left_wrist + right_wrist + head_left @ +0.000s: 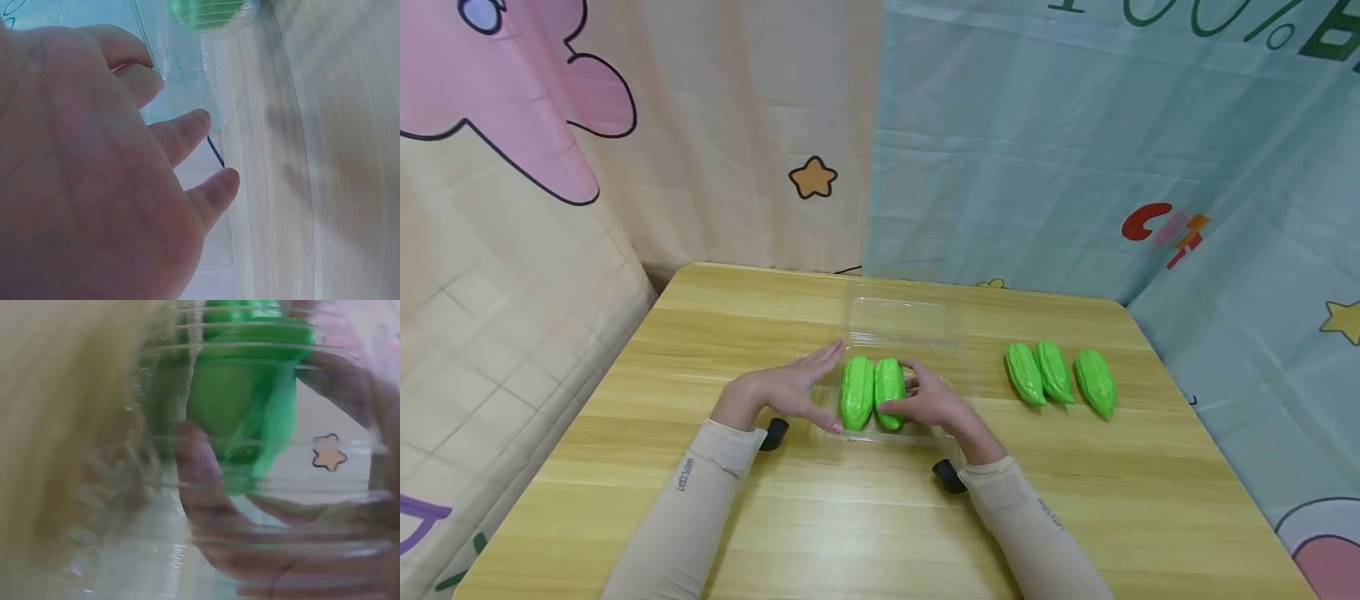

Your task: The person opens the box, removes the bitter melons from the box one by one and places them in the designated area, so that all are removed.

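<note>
A clear plastic box (925,437) with its lid (898,317) folded back lies on the table. Inside it at the left, two ribbed green star fruits lie side by side, a left one (857,393) and a right one (890,392). My right hand (928,400) reaches into the box and grips the right star fruit (244,406) between thumb and fingers. Along the box's left edge is my left hand (793,390), thumb at the front corner and fingers spread toward the back. In the left wrist view its fingertips (199,119) are near the clear plastic; exact contact cannot be told.
Three more green star fruits (1052,372) lie on the wooden table (820,525) to the right of the box. Printed curtains (737,167) hang behind and beside the table. A dark wrist device (950,477) is below the right hand.
</note>
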Tool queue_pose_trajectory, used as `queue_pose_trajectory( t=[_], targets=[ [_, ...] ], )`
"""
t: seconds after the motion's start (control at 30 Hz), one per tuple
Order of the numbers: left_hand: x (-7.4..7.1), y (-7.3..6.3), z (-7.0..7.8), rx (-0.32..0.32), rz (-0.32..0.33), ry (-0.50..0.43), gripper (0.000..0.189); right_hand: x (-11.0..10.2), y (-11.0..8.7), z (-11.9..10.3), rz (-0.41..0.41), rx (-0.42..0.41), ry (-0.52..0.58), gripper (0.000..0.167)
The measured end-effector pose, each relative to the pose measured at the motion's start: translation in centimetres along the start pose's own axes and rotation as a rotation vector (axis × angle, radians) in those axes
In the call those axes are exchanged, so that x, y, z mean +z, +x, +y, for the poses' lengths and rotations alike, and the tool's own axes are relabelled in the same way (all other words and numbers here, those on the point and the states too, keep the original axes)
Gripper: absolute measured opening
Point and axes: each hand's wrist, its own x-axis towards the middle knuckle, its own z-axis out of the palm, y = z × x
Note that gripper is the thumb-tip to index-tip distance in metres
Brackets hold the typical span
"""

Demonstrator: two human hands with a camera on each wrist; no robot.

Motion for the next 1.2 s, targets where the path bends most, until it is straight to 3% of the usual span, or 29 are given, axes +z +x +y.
queue_pose_trajectory(
  t=[0.3, 0.8, 1.2],
  targets=[
    [0.0, -0.1, 0.2, -0.004, -0.004, -0.016, 0.132, -0.9, -0.6, -0.8, -0.033, -0.011, 0.156, 0.095],
    [0.1, -0.2, 0.2, 0.003, 0.0, -0.014, 0.13, -4.0, -2.1, -1.5, 0.028, -0.137, 0.165, 0.086],
    [0.1, -0.2, 0.2, 0.001, 0.0, -0.013, 0.129, -7.7, -3.6, -1.7, 0.108, -0.173, 0.226, 0.089]
  ],
)
